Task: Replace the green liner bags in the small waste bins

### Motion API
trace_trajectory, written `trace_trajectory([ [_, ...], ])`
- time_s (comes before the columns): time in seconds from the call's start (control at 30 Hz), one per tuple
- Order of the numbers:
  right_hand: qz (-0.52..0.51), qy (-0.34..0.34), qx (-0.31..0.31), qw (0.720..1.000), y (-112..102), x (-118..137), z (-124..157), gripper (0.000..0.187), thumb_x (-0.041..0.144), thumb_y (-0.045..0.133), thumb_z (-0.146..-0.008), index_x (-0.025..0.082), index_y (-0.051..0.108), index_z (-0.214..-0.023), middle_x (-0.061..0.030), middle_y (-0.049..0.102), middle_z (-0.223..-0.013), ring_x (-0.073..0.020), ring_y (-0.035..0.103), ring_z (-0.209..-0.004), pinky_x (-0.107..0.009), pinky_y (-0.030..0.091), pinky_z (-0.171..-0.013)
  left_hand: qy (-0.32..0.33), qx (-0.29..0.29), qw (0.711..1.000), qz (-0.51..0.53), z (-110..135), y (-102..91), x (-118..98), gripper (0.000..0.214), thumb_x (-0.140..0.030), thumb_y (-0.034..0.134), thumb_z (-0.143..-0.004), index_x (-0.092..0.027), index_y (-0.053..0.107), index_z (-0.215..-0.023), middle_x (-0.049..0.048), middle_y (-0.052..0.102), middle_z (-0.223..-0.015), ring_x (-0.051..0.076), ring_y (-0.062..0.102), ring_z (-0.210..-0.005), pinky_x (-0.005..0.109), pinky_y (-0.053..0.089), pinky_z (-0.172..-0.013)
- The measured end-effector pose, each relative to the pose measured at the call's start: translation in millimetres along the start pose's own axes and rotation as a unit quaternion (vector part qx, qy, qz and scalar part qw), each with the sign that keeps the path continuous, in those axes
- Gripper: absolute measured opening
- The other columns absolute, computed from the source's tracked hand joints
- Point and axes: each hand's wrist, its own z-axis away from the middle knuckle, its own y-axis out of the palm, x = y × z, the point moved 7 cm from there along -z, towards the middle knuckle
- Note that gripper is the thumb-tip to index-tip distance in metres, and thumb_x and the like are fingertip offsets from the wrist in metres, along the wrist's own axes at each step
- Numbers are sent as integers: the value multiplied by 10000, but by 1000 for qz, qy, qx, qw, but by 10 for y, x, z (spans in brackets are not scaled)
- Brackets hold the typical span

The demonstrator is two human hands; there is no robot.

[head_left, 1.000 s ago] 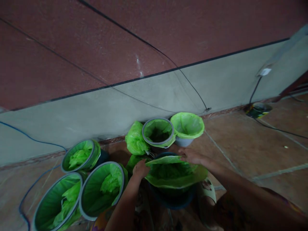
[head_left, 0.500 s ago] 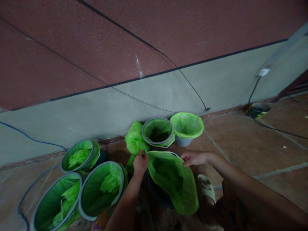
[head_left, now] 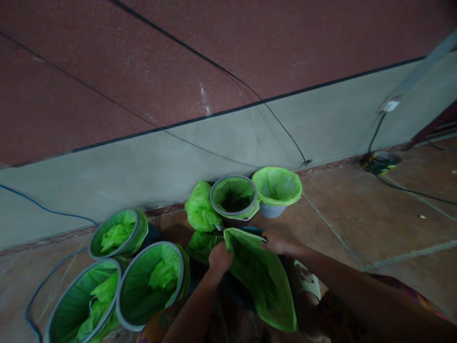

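Observation:
A green plastic bag (head_left: 274, 290) hangs with its mouth spread between my hands, inside and over a dark bin (head_left: 237, 291) in front of me. My left hand (head_left: 220, 257) is closed on the left part of the bag's edge. At the far right edge of the mouth, my right hand (head_left: 279, 243) pinches the bag, its fingertips partly hidden. The near side of the bag droops outside the bin towards me. Just left of my left hand lies more crumpled green bag (head_left: 202, 245).
Against the wall stand a grey-rimmed bin (head_left: 233, 214) with green lining, a lined bucket (head_left: 273, 210) and a bunched green bag (head_left: 202, 209). Several lined bins (head_left: 121, 295) stand at left. A blue cable (head_left: 34, 297) runs along the floor; a tin (head_left: 381, 163) sits at far right.
Both hands have drawn closer together and lower, narrowing the bag's mouth. The bag's near edge sags further down, and more of the bin's far rim shows.

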Motion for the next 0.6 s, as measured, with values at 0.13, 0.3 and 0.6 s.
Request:
trace_trajectory([
  [0.13, 42, 49, 1, 998, -71, 55, 62, 62, 189, 623, -701, 161, 675, -720, -39, 663, -714, -184, 589, -657, -276, 413, -565, 0, -14, 1000, -1, -41, -82, 13, 299, -261, 421, -936, -177, 678, -1063, 131, 716, -1138, 246, 663, -1095, 313, 487, -882],
  [0.3, -39, 30, 52, 997, -284, 94, 144, 116, 129, 578, -584, 156, 660, -662, 26, 600, -593, -129, 559, -593, -213, 410, -533, -35, -103, 994, 7, -39, -415, 81, 295, -183, 410, -926, -188, 676, -1053, 113, 738, -1061, 231, 682, -1039, 287, 484, -846],
  [0.6, -125, 94, 206, 966, -348, -112, 454, 264, 312, 681, -597, 173, 659, -819, 6, 665, -695, -117, 574, -518, -202, 426, -451, -48, -158, 981, 97, -87, -510, 179, 401, -372, 413, -972, -135, 579, -1250, 136, 733, -1077, 231, 675, -1071, 280, 474, -847],
])
